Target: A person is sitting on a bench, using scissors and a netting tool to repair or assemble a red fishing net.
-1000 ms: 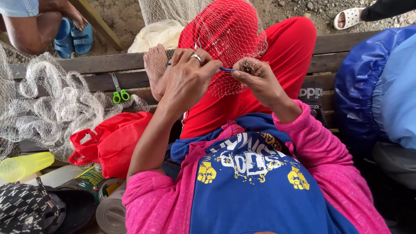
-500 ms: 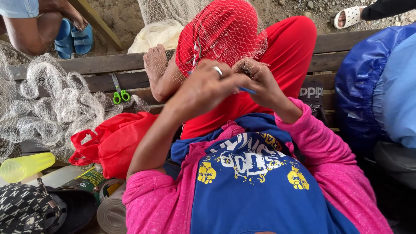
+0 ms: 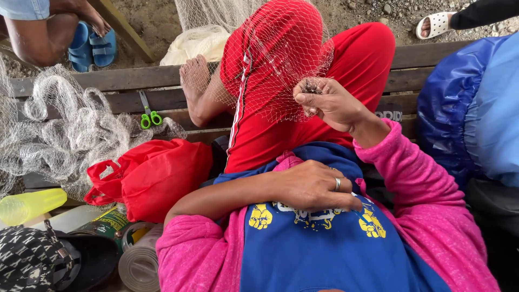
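A fine white fishing net is draped over my raised knee in red trousers. My right hand is held up against the knee, its fingertips pinching a dark knotted spot of the net. My left hand, with a ring on one finger, lies back against my blue shirt at the chest, fingers curled together. Whether it holds anything is hidden. My bare foot rests on the wooden bench.
Green-handled scissors lie on the bench beside a heap of white net. A red bag, yellow bottle, patterned cap and tape roll crowd the left. A blue sack stands on the right. Other people's sandalled feet are beyond.
My left hand has left the net at the knee and drawn back down to my chest. The blue needle seen between the hands is out of sight. My right hand stays on the net.
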